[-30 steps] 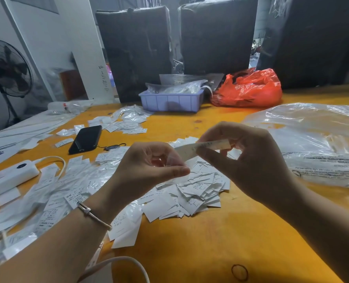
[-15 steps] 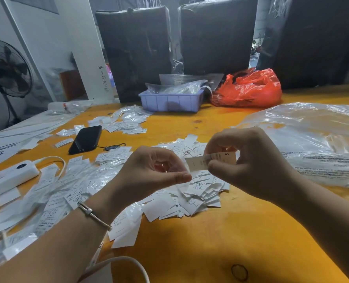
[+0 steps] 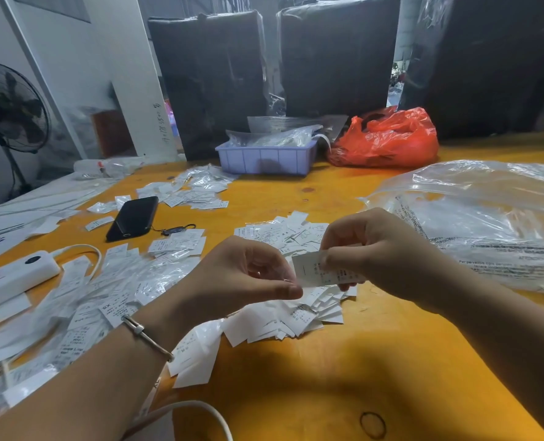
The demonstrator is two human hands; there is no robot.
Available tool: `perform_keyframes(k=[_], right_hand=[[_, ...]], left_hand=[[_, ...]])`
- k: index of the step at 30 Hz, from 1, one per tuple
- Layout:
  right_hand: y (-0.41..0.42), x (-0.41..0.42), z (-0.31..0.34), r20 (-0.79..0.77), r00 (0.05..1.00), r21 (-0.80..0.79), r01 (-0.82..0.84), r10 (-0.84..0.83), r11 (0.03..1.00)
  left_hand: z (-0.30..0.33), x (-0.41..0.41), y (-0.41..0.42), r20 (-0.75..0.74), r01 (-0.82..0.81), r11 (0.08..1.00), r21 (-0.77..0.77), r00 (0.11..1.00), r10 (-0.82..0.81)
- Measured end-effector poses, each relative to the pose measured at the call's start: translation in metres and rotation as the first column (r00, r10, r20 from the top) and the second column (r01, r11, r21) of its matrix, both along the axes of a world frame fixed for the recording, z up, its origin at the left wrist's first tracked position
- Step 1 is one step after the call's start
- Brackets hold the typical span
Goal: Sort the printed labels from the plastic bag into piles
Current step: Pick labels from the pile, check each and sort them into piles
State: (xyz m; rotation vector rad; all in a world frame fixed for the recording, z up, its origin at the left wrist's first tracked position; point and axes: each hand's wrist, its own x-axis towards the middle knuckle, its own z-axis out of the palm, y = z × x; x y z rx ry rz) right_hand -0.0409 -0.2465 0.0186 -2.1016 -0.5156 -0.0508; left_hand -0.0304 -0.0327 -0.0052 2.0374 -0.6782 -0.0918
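Since a second ago the right hand (image 3: 378,253) has lowered its pinched label (image 3: 315,271) toward the pile (image 3: 296,310) on the surface (image 3: 328,377); the left hand (image 3: 242,278), fingers curled, now touches the label's edge.

A label (image 3: 113,308) in the left pile on the bench (image 3: 328,393) shows "GX". The clear bag (image 3: 487,224) at right carries black printed lines, one starting "Per prevenire"; the rest is too blurred. Handwritten digits run up the white pillar (image 3: 165,122), unreadable. Print on the held label (image 3: 315,272) is too small.
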Motion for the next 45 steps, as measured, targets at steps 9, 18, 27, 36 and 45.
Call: perform_keyframes(k=[9, 18, 27, 36, 45], right_hand=[[-0.004, 0.003, 0.002, -0.082, 0.996, -0.005, -0.041, 0.040, 0.999], [-0.008, 0.008, -0.004, -0.035, 0.999, 0.206, 0.031, -0.024, 0.978], [0.001, -0.002, -0.007, 0.203, 0.973, -0.025, -0.107, 0.110, 0.994], [0.000, 0.003, -0.010, 0.279, 0.959, -0.003, -0.055, 0.054, 0.998], [-0.012, 0.001, 0.005, 0.253, 0.966, 0.373, -0.156, 0.061, 0.915]], left_hand=[[0.002, 0.000, 0.000, -0.113, 0.029, 0.999, -0.035, 0.993, -0.033], [-0.001, 0.001, 0.000, -0.142, 0.065, 0.997, -0.036, 0.987, -0.069], [0.002, 0.001, 0.002, 0.049, -0.045, 0.981, -0.191, 0.997, 0.056], [0.001, 0.000, 0.000, 0.068, 0.001, 0.990, -0.140, 0.998, 0.008], [0.002, -0.001, 0.000, 0.134, -0.018, 0.986, -0.166, 0.990, 0.040]])
